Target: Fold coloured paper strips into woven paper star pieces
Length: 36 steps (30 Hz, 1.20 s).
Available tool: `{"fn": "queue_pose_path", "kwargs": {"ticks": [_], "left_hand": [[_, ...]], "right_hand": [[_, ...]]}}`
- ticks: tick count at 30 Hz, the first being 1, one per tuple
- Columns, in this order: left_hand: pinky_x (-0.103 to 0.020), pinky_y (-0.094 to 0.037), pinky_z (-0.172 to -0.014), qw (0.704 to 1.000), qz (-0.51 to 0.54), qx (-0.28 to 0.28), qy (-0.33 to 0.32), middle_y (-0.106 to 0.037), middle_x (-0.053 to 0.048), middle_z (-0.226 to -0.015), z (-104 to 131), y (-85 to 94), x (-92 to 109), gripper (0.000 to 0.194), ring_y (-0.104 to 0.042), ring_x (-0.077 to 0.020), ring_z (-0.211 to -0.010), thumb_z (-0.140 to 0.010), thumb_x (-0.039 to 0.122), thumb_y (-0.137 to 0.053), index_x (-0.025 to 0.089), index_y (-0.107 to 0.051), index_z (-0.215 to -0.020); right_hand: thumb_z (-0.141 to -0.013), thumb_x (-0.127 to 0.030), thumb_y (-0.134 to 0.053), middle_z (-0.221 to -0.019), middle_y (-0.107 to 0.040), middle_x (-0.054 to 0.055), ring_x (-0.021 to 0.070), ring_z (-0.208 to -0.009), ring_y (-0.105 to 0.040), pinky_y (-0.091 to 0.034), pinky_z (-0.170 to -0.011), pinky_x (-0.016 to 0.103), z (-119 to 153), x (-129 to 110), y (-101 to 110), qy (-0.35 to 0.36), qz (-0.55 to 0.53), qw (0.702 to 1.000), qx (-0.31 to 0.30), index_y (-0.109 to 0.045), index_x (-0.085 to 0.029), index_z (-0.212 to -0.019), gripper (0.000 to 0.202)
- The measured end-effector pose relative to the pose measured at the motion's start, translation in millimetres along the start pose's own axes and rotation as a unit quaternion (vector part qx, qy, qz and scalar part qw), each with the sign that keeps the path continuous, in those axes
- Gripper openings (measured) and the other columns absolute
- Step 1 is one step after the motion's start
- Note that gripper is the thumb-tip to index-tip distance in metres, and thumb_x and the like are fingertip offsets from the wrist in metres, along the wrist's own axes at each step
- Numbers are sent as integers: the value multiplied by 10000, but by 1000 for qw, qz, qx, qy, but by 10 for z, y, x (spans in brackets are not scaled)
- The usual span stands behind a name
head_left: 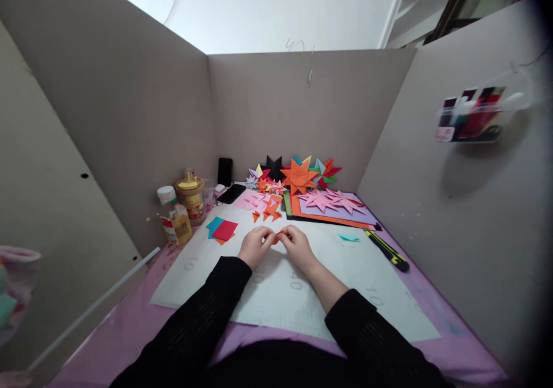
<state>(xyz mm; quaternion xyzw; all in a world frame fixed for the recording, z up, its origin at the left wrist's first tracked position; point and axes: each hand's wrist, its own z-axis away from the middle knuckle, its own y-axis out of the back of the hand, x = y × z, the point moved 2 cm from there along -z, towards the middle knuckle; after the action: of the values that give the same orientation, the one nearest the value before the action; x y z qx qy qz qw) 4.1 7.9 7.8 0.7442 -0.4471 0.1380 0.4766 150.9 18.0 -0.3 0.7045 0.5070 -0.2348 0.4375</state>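
Between my two hands, over the middle of the white sheet, is a small piece of red-orange paper [280,236]. My left hand [256,246] pinches its left side, and my right hand [298,246] pinches the right side. Fingers cover most of the paper, so its folds cannot be made out. Just beyond the hands lie several small folded orange paper pieces [272,208]. Red, blue and orange paper squares [225,230] overlap to the left of my left hand. A folded light-blue paper piece [349,238] rests to the right of my right hand.
Folded paper stars [299,176] lean at the back wall. Pink stars [319,200] lie on stacked coloured sheets. A yellow-black utility knife [387,251] is at the right edge. A bottle [176,218], a jar [190,200] and a phone [232,194] stand or lie at the left.
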Motion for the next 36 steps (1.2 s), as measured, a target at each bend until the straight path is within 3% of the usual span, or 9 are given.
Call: {"fn": "queue_pose_path", "kwargs": {"ticks": [14,23,30,34,36], "left_hand": [[-228,-393,-618,999,36,30,-1,-580,-25,-711,-12,23,7,204,-524,-129,-681,-822,276,-460,162,-593,-716],[-219,-393,-597,981,161,62,87,-565,-10,-687,-43,-4,-67,217,-514,-128,-675,-789,329,-490,146,-567,-703],[-207,-352,-527,961,204,119,146,-463,35,-565,-86,95,-154,254,-423,-95,-539,-773,381,-497,147,-536,-682],[-220,-377,-577,976,169,70,121,-527,11,-619,-84,57,-142,259,-476,-116,-603,-763,381,-507,144,-554,-667],[-229,-388,-597,983,148,37,103,-557,-1,-646,-73,8,-106,254,-500,-128,-631,-758,373,-510,145,-563,-661]], "right_hand": [[-751,-258,-505,-676,-544,9,149,-653,-493,-370,-585,253,-6,46,-32,-6,-5,1000,-22,-525,-184,-626,147],[-734,-235,-499,-645,-527,-3,134,-620,-473,-370,-571,237,28,84,-166,-33,-13,998,-46,-513,-177,-624,125],[-708,-203,-502,-637,-548,-7,130,-621,-488,-380,-596,238,79,64,-253,-32,-15,996,-76,-548,-177,-613,109],[-749,-298,-502,-691,-566,12,143,-652,-499,-401,-622,253,16,67,-132,-65,-83,994,4,-570,-172,-711,149],[-745,-341,-523,-719,-571,20,146,-666,-502,-409,-638,258,-13,61,-78,-67,-118,991,16,-573,-167,-747,181]]}}
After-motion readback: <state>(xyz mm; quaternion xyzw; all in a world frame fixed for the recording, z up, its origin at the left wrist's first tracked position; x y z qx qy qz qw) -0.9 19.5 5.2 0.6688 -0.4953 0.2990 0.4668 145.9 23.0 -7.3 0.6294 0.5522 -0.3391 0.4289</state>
